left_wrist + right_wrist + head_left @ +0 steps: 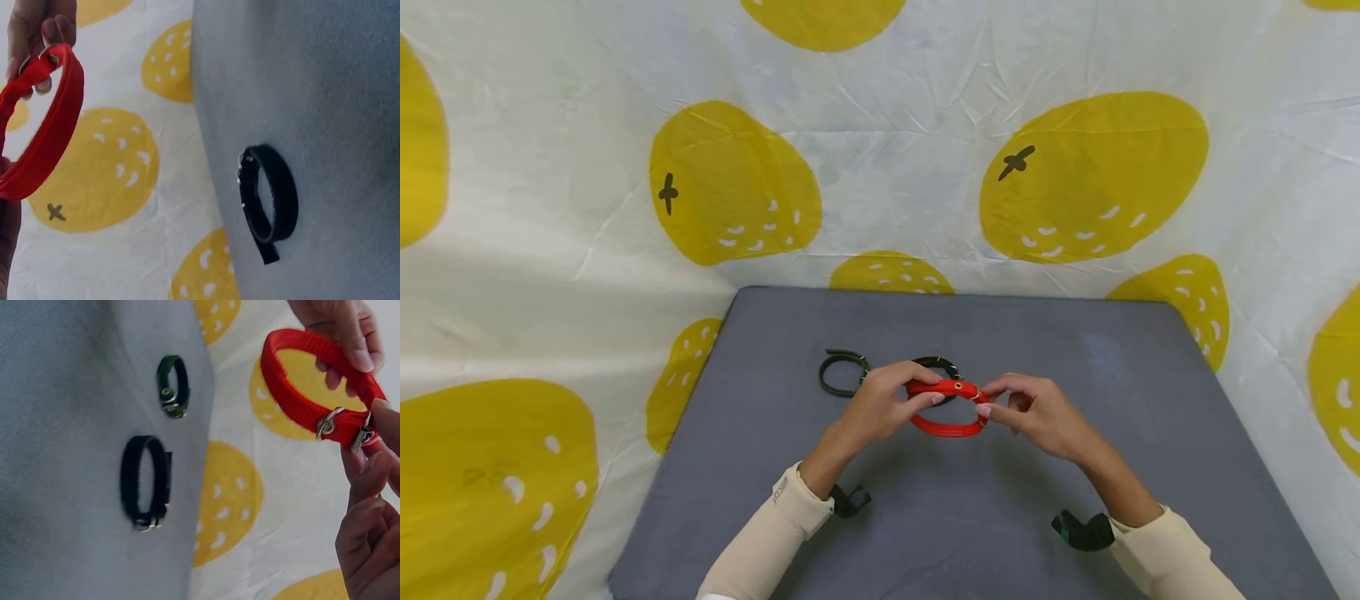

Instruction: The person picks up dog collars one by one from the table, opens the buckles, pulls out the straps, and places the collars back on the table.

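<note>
A red collar (948, 430) with metal eyelets and a buckle is held up in a loop between both hands, above the table. My left hand (884, 403) pinches its strap on the left between thumb and fingers. On the buckle side, my right hand (1038, 412) pinches the collar; in the right wrist view its thumb and fingers lie around the silver buckle (362, 439) and a metal ring (326, 427). Behind the hands in the head view, a dark green collar (824, 374) and a black collar (942, 363) lie looped on the table.
The grey padded table (955, 533) stands against a white cloth (895, 192) printed with yellow fruit shapes, which hangs at the back and sides. Dark wrist straps (1084, 532) stick out beside both cream sleeves (775, 533).
</note>
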A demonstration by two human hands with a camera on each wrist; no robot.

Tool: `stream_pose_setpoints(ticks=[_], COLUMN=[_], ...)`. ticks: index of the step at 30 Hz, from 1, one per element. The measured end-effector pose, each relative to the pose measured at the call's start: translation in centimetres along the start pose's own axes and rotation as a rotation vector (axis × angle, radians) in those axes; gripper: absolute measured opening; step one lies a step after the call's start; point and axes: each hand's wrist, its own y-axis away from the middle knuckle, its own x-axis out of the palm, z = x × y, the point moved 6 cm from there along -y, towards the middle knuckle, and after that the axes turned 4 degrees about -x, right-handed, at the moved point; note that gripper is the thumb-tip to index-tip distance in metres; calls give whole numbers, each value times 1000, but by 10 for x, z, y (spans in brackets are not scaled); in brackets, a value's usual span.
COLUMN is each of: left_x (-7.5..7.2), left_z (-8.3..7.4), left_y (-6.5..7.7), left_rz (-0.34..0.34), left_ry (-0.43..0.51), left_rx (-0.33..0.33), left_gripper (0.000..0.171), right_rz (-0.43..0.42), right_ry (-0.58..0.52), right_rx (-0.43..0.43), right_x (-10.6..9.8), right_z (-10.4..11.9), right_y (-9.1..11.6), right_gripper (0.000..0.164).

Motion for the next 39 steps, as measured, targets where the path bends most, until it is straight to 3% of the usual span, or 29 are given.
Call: stream_pose_setpoints(ticks=[7,15,23,31,39], left_x=[-4,3,14,17,17], left_z=[-3,-21,-27,-32,-31], left_y=[3,-4,-7,-5,-7], left_rz=[62,95,106,94,71], left_ry=[-65,-215,-315,-391,-419], left_rx=[-28,72,113,257,269], left_gripper=[30,41,40,29,28], right_rz=[-49,-89,-83,-68,-84], right_ry=[133,272,273,237,260], right_rx=[-124,-150,-190,-243,-236], right_x=[1,4,10,12,11], right_z=[19,29,31,33,31], right_y=[2,7,9,8,7], right_gripper=[23,27,29,31,29])
